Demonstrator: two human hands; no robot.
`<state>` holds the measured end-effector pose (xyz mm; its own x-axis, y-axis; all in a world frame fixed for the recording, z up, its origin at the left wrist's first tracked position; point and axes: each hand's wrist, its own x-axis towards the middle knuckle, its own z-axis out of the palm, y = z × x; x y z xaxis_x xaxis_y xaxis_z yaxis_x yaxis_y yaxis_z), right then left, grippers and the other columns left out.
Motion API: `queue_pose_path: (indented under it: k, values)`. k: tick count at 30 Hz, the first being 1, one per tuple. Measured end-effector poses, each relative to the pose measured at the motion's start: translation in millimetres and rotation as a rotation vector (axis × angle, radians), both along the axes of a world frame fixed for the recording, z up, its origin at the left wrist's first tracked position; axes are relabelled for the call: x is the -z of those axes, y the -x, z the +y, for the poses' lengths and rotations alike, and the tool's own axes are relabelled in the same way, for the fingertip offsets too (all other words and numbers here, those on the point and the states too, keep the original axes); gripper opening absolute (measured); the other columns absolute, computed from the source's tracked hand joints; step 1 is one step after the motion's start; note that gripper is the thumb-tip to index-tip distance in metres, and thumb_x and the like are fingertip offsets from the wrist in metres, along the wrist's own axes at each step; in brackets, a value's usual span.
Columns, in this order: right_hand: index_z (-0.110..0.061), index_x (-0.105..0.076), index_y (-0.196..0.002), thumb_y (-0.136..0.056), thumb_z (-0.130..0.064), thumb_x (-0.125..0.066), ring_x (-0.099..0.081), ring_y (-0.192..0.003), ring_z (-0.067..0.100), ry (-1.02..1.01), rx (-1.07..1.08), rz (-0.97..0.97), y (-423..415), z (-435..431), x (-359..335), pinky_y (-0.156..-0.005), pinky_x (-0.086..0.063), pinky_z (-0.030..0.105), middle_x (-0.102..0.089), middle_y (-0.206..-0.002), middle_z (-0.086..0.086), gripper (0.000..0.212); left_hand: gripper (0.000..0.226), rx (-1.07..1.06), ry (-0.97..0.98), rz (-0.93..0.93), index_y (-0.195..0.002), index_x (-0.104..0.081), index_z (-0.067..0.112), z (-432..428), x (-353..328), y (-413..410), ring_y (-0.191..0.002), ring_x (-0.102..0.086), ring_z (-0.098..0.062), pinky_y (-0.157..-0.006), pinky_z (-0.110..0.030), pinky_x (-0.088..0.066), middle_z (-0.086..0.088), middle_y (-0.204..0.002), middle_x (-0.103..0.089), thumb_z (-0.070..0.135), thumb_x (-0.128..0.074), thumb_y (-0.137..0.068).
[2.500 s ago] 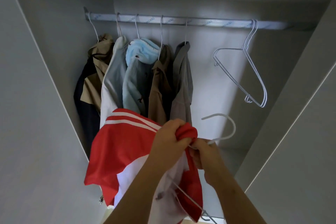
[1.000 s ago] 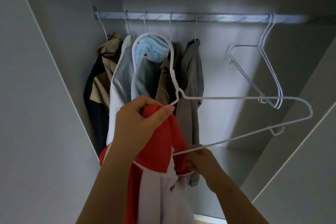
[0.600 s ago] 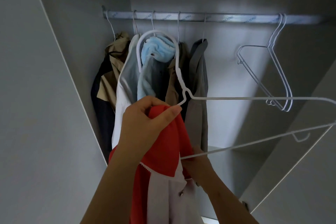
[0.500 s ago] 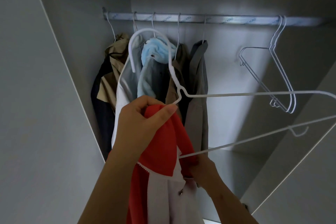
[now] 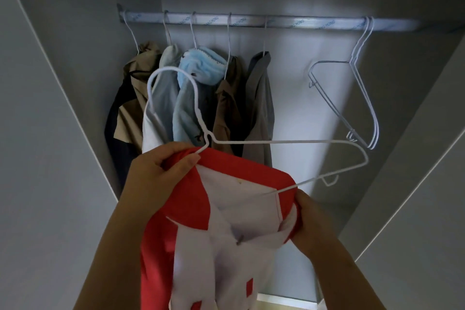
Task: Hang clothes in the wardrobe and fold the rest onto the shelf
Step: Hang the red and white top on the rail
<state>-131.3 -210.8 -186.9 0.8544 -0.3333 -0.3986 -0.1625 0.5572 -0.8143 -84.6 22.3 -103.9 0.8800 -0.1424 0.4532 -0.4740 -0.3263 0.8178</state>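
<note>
Gripping the red-and-white shirt (image 5: 221,209) collar, the left hand (image 5: 156,173) and right hand (image 5: 309,219) stretch it. A white wire hanger (image 5: 289,142) pokes inside, near the rail (image 5: 314,24).

Dim interior, bright patch on back wall, wide-angle bending at edges

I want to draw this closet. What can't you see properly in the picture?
Head view:
- red and white shirt: bottom cut off by the lower edge, blurred.
- white hanger: one shoulder hidden inside the shirt.
- hung clothes: hems hidden behind the shirt and left hand.
</note>
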Motion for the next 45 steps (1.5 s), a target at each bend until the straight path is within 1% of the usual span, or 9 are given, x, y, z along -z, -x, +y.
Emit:
queue_pose_path:
  k: [6, 9, 12, 16, 19, 27, 33, 38, 45]
  values:
    - [-0.014, -0.073, -0.061, -0.089, -0.03, -0.055, -0.067, -0.053, 0.02, -0.172, 0.122, -0.143, 6.7, -26.3, -13.6, -0.05, -0.055, 0.031, -0.067, -0.058, 0.008, 0.036, 0.021, 0.005, -0.104, 0.002, -0.094, -0.062, 0.043, 11.6, 11.1, -10.8, -0.089, -0.056, 0.015, -0.074, -0.002, -0.041, 0.022, -0.094, -0.063, 0.024, -0.054, -0.089]
    - [-0.023, -0.076, -0.073, -0.072, -0.065, -0.054, -0.07, -0.06, 0.022, -0.147, 0.2, -0.284, 7.6, -33.9, -22.2, -0.053, -0.056, 0.036, -0.07, -0.064, 0.007, 0.048, 0.022, 0.031, -0.121, 0.036, -0.093, -0.063, 0.041, 18.2, 12.8, -11.9, -0.084, -0.057, 0.017, -0.071, 0.002, -0.04, 0.024, -0.085, -0.065, 0.022, -0.054, -0.089]
    - [-0.03, -0.076, -0.081, -0.057, -0.075, -0.048, -0.072, -0.072, 0.022, -0.001, 0.206, -0.322, 7.9, -30.3, -27.9, -0.062, -0.058, 0.039, -0.073, -0.072, 0.005, 0.059, 0.021, 0.033, -0.107, 0.074, -0.093, -0.062, 0.041, 20.3, 13.2, -14.0, -0.082, -0.057, 0.018, -0.069, 0.003, -0.041, 0.026, -0.082, -0.065, 0.022, -0.054, -0.089]
    - [-0.03, -0.071, -0.057, -0.093, -0.039, -0.047, -0.064, -0.058, 0.0, 0.282, 0.277, -0.341, 7.4, -24.7, -31.3, -0.052, -0.052, 0.018, -0.066, -0.057, -0.011, 0.044, 0.021, 0.054, -0.056, 0.169, -0.089, -0.068, 0.037, 18.1, 17.9, -16.2, -0.079, -0.062, 0.006, -0.071, -0.007, -0.047, 0.019, -0.081, -0.066, 0.024, -0.052, -0.091]
    - [-0.025, -0.068, -0.055, -0.096, -0.023, -0.048, -0.06, -0.055, -0.004, 0.485, 0.25, -0.347, 5.7, -17.2, -27.8, -0.051, -0.048, 0.01, -0.064, -0.057, -0.011, 0.045, 0.036, -0.001, 0.174, 0.259, -0.066, -0.07, 0.032, 4.5, 21.3, -13.8, -0.072, -0.062, -0.009, -0.075, -0.028, -0.049, 0.009, -0.07, -0.068, 0.03, -0.047, -0.094]
    - [-0.02, -0.071, -0.071, -0.068, -0.002, -0.068, -0.067, -0.063, 0.012, 0.401, -0.186, -0.347, 10.1, -32.6, -27.2, -0.053, -0.053, 0.022, -0.069, -0.067, 0.001, 0.019, 0.02, -0.184, 0.313, 0.133, -0.072, -0.055, 0.028, 10.2, 15.5, -21.7, -0.052, -0.055, 0.003, -0.054, -0.017, -0.046, 0.013, -0.057, -0.058, 0.018, -0.06, -0.088]
    - [-0.022, -0.073, -0.072, -0.083, -0.003, -0.065, -0.069, -0.077, 0.025, 0.879, -0.274, -0.114, 7.3, -46.5, -26.9, -0.069, -0.054, 0.031, -0.072, -0.076, 0.008, 0.022, 0.03, -0.071, 0.095, 0.016, -0.075, -0.053, 0.026, 21.5, 15.1, -20.1, -0.053, -0.053, 0.004, -0.052, -0.005, -0.041, 0.015, -0.059, -0.058, -0.002, -0.059, -0.084]
    - [-0.006, -0.071, -0.086, -0.08, -0.005, -0.064, -0.067, -0.08, 0.034, 0.562, -0.242, -0.019, 7.6, -50.2, -18.4, -0.069, -0.054, 0.038, -0.07, -0.089, 0.022, 0.008, 0.036, -0.011, -0.066, -0.042, -0.07, -0.056, 0.023, 29.4, 12.7, -18.6, -0.054, -0.05, 0.003, -0.053, -0.004, -0.038, 0.018, -0.061, -0.058, -0.011, -0.055, -0.08]
    - [-0.001, -0.069, -0.098, -0.041, -0.012, -0.087, -0.067, -0.072, 0.037, 0.077, -0.37, 0.085, 7.5, -42.5, -16.1, -0.057, -0.057, 0.04, -0.069, -0.088, 0.025, 0.061, 0.043, 0.04, -0.159, -0.024, -0.066, -0.06, 0.025, 42.3, 14.5, -18.7, -0.064, -0.057, 0.003, -0.06, -0.004, -0.042, 0.019, -0.072, -0.064, -0.017, -0.055, -0.075]
